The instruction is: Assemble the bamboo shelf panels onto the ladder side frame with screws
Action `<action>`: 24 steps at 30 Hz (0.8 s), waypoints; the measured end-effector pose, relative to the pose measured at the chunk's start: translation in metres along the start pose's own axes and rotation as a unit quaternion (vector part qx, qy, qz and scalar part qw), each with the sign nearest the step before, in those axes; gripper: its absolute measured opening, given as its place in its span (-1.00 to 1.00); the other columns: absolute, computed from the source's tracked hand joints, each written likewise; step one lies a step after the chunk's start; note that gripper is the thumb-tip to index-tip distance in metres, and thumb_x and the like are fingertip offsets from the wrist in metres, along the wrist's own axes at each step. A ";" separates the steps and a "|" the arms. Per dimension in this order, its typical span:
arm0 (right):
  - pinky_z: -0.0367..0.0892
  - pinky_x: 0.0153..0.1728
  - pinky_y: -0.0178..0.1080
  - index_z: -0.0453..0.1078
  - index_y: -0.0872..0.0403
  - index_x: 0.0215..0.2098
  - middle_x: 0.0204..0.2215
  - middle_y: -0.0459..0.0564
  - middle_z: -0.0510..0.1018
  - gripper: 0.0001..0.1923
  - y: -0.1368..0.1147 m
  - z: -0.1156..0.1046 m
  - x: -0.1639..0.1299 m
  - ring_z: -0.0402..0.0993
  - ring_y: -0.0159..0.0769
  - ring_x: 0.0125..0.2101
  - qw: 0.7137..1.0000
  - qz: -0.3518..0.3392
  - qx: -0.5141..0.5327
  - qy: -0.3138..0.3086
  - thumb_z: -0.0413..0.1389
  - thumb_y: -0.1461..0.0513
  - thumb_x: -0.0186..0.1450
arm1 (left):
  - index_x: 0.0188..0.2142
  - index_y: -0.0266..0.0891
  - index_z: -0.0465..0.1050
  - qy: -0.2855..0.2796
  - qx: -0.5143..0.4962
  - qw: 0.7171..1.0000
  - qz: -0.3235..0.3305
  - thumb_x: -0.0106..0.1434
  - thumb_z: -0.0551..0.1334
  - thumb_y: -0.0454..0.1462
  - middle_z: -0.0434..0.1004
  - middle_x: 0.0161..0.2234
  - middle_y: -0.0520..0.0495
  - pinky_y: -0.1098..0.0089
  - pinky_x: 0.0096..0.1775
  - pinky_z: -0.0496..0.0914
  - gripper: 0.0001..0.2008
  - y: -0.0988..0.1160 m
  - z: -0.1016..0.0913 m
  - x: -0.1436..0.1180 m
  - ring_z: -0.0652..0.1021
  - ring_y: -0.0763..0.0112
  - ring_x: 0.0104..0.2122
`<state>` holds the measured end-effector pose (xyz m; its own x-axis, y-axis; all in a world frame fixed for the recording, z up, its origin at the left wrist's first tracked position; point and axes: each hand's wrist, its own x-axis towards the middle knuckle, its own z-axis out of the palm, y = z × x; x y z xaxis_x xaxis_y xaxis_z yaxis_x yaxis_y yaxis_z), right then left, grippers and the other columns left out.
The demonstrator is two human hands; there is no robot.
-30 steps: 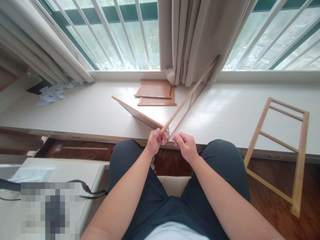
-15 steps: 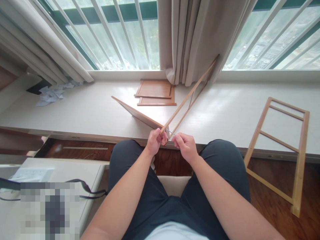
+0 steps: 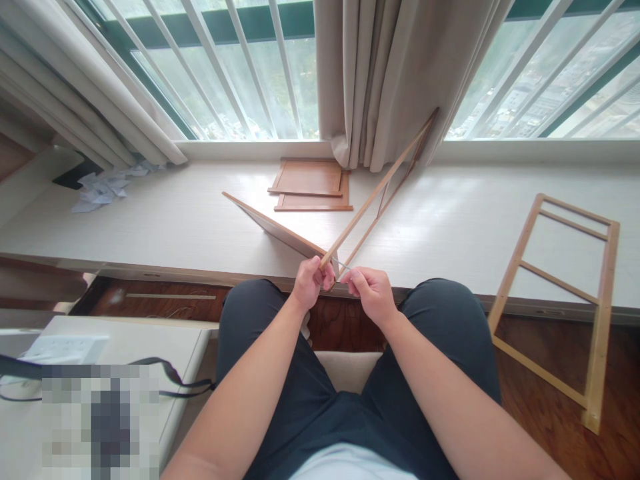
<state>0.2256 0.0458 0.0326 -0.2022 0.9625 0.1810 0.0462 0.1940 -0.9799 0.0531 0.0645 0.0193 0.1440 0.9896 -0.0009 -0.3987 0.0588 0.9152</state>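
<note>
Your left hand (image 3: 311, 283) is closed around the near end of a slim wooden frame (image 3: 376, 192), whose rails run away toward 1 o'clock until the far end leans into the curtain (image 3: 385, 73). Your right hand (image 3: 371, 293) sits just beside it at 3 o'clock, fingers pinched narrow on a thin metal pin or key (image 3: 341, 265) whose tip meets the frame's corner; which it is cannot be told. A wooden panel (image 3: 273, 225) angles off toward 10 o'clock from the same corner, resting on the window ledge (image 3: 175, 220). You appear to be in the middle of fastening that corner joint. The next move likely calls for a steady left grip and a small, straight push or twist from the right. Two flat panels (image 3: 309, 185) lie at 12 o'clock; a second ladder-like frame (image 3: 560, 293) rests at 3 o'clock
</note>
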 end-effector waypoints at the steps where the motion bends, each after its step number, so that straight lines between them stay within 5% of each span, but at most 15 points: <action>1: 0.25 -0.51 -0.30 0.58 0.09 -0.40 -0.63 -0.10 0.43 -0.52 0.000 0.000 0.000 0.34 -0.35 -0.58 1.000 0.002 0.004 0.000 0.03 -0.02 0.48 | -0.56 -0.30 0.47 -0.001 0.001 1.000 0.001 0.29 0.18 0.19 0.30 -0.73 0.02 0.42 -0.54 0.20 -0.39 0.000 0.000 0.000 0.32 0.49 -0.69; 24: 0.25 -0.51 -0.30 0.57 0.08 -0.40 -0.63 -0.10 0.44 -0.53 -0.001 0.001 0.000 0.33 -0.37 -0.60 1.000 0.013 0.024 -0.001 0.04 -0.02 0.48 | -0.56 -0.28 0.46 0.000 0.006 1.000 -0.005 0.27 0.17 0.21 0.29 -0.73 0.02 0.40 -0.54 0.19 -0.38 0.001 0.001 0.001 0.31 0.48 -0.69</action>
<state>0.2249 0.0461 0.0331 -0.2037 0.9666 0.1553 0.0051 0.1596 -0.9872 0.0533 0.0651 0.0201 0.1479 0.9890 -0.0090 -0.3859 0.0661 0.9202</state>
